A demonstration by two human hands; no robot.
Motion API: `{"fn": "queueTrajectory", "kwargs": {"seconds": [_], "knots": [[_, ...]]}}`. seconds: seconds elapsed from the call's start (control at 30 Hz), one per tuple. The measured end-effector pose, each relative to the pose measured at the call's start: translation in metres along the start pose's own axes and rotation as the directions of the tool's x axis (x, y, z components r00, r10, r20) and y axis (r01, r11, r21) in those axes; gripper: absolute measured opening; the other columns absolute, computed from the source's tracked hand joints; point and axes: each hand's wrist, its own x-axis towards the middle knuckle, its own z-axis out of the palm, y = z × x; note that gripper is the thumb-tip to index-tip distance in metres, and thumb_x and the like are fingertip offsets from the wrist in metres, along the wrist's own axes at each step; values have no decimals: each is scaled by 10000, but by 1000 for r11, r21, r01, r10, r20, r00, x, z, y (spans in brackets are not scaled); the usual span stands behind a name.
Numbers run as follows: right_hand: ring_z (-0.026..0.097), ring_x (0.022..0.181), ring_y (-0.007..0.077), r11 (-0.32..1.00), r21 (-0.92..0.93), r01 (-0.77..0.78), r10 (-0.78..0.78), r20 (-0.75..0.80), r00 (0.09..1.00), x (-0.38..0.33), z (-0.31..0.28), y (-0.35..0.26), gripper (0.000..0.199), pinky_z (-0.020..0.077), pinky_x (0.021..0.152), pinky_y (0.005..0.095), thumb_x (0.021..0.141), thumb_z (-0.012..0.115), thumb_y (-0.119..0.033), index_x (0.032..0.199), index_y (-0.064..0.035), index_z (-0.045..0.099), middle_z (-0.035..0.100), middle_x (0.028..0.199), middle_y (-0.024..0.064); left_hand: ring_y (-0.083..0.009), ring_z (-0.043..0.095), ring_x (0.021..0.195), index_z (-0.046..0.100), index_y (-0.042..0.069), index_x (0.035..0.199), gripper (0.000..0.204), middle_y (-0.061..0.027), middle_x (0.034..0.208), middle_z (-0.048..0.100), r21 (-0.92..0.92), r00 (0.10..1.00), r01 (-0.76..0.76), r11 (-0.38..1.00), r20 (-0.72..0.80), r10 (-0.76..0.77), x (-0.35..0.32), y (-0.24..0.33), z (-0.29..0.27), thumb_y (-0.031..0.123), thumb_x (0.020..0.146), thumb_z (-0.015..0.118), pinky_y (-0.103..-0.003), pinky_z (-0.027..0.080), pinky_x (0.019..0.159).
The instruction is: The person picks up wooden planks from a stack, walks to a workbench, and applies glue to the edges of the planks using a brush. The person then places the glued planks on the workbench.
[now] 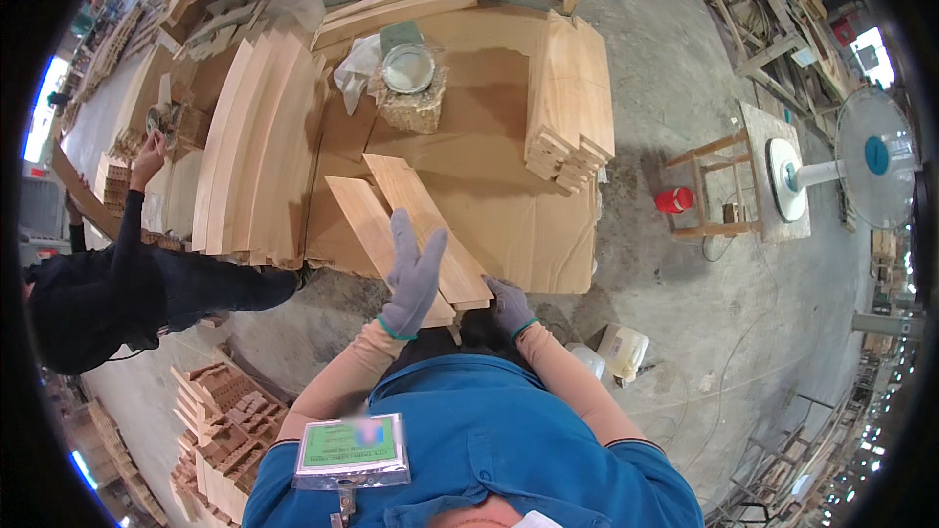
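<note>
Two pale wooden boards, a left board (377, 235) and a right board (430, 225), lie slanting side by side in front of me. Their near ends reach past the cardboard-covered table's edge toward my body. My left hand (416, 279), in a grey glove, is over the boards with its fingers stretched and spread apart. At the near end of the right board, my gloved right hand (510, 309) grips the corner; some of its fingers are hidden. Several long boards (259, 147) lie on the left, and a pile of shorter boards (570, 88) sits at the table's far right.
On the cardboard (479, 166) stands a wrapped block with a round dish (408, 69) on top, beside a white plastic bag (354, 73). A co-worker (127, 274) handles wood at left. Stacked wood pieces (220, 411) are behind left. A fan (812, 171) and red container (674, 200) are right.
</note>
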Motion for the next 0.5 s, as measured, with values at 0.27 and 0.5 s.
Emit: {"fn": "queueTrajectory", "kwargs": {"seconds": [0.27,0.5], "knots": [[566,725,112,428,807,-407,587,94,804,4,-1,26,260,449,643,237,820,615,-226,899,22,626,629,838,58,-335,107,1342,119,-119,1342,832,-275,1417,128,472,984,-6,882,-156,90,-1,-20,44,309,803,587,-357,144,1079],[595,718,136,238,917,-320,600,121,791,-28,-64,73,293,492,639,257,807,628,-208,946,48,597,626,826,69,-300,481,1082,360,42,1269,691,-141,1182,476,-505,897,419,754,102,-430,-8,-43,76,487,787,576,-414,407,908]]}}
